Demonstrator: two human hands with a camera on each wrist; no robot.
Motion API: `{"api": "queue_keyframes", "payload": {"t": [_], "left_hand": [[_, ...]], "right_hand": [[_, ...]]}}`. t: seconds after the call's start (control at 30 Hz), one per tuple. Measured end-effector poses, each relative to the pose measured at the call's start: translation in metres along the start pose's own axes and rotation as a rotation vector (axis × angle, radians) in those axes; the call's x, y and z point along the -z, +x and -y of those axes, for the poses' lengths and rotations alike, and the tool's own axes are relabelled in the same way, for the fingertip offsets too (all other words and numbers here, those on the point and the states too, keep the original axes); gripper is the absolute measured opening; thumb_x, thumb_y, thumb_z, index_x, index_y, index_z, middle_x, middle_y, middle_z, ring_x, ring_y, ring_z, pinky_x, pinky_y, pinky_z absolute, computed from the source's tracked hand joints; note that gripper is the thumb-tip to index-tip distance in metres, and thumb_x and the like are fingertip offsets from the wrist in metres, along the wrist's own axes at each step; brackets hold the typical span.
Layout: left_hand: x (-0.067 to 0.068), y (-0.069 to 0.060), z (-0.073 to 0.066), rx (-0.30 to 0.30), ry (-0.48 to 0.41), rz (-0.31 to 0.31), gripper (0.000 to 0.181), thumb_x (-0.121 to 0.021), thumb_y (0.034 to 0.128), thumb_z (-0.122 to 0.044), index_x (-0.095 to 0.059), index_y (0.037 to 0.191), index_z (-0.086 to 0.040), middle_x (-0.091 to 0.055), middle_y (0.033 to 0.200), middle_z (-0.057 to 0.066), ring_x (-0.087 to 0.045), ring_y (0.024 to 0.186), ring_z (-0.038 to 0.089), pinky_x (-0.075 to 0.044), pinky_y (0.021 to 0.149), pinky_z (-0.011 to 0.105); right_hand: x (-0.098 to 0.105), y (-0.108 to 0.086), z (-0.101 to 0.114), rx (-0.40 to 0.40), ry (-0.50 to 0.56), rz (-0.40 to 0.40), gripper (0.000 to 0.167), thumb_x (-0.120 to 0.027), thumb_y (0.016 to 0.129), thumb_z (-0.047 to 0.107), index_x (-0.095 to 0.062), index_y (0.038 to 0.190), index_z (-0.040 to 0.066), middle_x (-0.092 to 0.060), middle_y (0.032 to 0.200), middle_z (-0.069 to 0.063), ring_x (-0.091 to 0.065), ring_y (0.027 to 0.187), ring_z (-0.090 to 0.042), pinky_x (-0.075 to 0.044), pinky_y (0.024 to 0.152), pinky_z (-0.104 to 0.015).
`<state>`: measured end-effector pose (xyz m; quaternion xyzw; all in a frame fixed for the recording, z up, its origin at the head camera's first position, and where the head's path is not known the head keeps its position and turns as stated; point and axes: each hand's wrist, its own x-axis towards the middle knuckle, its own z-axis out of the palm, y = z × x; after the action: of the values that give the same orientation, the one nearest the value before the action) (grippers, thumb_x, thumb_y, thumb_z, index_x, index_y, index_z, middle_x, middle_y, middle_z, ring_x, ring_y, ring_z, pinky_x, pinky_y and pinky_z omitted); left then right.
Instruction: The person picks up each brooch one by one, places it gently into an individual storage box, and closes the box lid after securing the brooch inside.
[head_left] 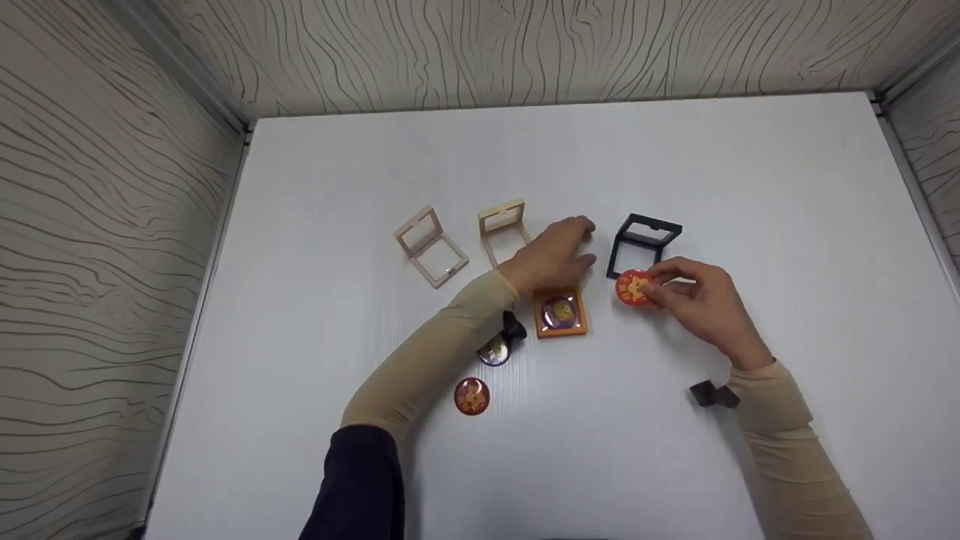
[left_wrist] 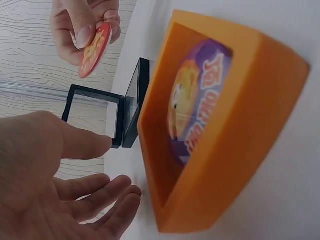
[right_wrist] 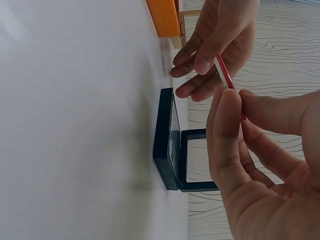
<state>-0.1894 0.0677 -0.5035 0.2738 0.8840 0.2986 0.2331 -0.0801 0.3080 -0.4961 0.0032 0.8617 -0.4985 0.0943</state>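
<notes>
White tabletop (head_left: 300, 337) fills much of the frame. In the middle, the left hand (head_left: 551, 253) has loose, empty fingers. Right of that, the right hand (head_left: 696, 296) is pinching. Between them, a black case (head_left: 639, 241) has its lid up. A small red badge (head_left: 631, 288) is in that pinch, right of middle.

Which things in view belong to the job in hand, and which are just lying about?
Likely in the job:
held red badge, pinched by the right hand
black frame, open nearby
left hand, empty

Apparently just lying about:
orange frame with purple badge inside
pale pink frame, open
cream frame, open
loose red badge
partly hidden round badge
</notes>
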Motion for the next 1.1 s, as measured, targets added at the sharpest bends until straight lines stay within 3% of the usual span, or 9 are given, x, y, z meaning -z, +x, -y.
{"api": "queue_keyframes", "payload": {"t": [0.27, 0.6, 0.83, 1.0, 1.1], "left_hand": [[-0.005, 0.01, -0.003, -0.05, -0.023, -0.023, 0.05, -0.059, 0.1098, -0.025, -0.048, 0.154, -0.006, -0.061, 0.142, 0.007, -0.058, 0.133, 0.02, -0.046, 0.115, 0.029], [-0.012, 0.028, -0.016, -0.031, -0.015, -0.036, 0.046, -0.057, 0.1106, -0.024, -0.049, 0.152, -0.007, -0.061, 0.14, 0.006, -0.059, 0.131, 0.018, -0.048, 0.111, 0.027], [-0.017, 0.037, -0.024, -0.042, 0.006, -0.078, 0.036, -0.057, 0.1101, -0.019, -0.055, 0.144, -0.006, -0.064, 0.131, 0.007, -0.062, 0.123, 0.019, -0.051, 0.105, 0.029], [-0.018, 0.039, -0.024, -0.039, 0.008, -0.098, 0.032, -0.057, 0.1088, -0.014, -0.057, 0.14, -0.007, -0.065, 0.127, 0.006, -0.063, 0.118, 0.017, -0.052, 0.102, 0.028], [-0.018, 0.04, -0.027, -0.03, 0.013, -0.101, 0.031, -0.056, 0.1082, -0.013, -0.058, 0.139, -0.008, -0.066, 0.126, 0.005, -0.063, 0.117, 0.015, -0.051, 0.102, 0.027]], "right_hand": [[0.008, 0.005, -0.004, -0.028, -0.017, -0.011, 0.031, -0.076, 0.101, 0.024, -0.073, 0.124, 0.003, -0.069, 0.118, -0.017, -0.074, 0.092, 0.001, -0.057, 0.078, -0.014], [0.015, 0.011, -0.013, -0.046, -0.031, -0.047, 0.032, -0.077, 0.101, 0.024, -0.073, 0.123, 0.002, -0.069, 0.115, -0.018, -0.073, 0.089, 0.002, -0.056, 0.075, -0.014], [0.013, 0.019, -0.019, -0.015, 0.059, -0.077, 0.03, -0.077, 0.1, 0.019, -0.073, 0.12, -0.003, -0.069, 0.107, -0.014, -0.076, 0.086, -0.002, -0.058, 0.073, -0.017], [0.011, 0.025, -0.023, -0.019, 0.13, -0.084, 0.03, -0.077, 0.1, 0.017, -0.072, 0.119, -0.005, -0.071, 0.1, -0.004, -0.077, 0.082, -0.004, -0.059, 0.073, -0.018], [0.01, 0.029, -0.024, -0.025, 0.122, -0.106, 0.029, -0.078, 0.099, 0.017, -0.073, 0.118, -0.005, -0.072, 0.099, -0.001, -0.076, 0.081, -0.002, -0.058, 0.073, -0.016]]}}
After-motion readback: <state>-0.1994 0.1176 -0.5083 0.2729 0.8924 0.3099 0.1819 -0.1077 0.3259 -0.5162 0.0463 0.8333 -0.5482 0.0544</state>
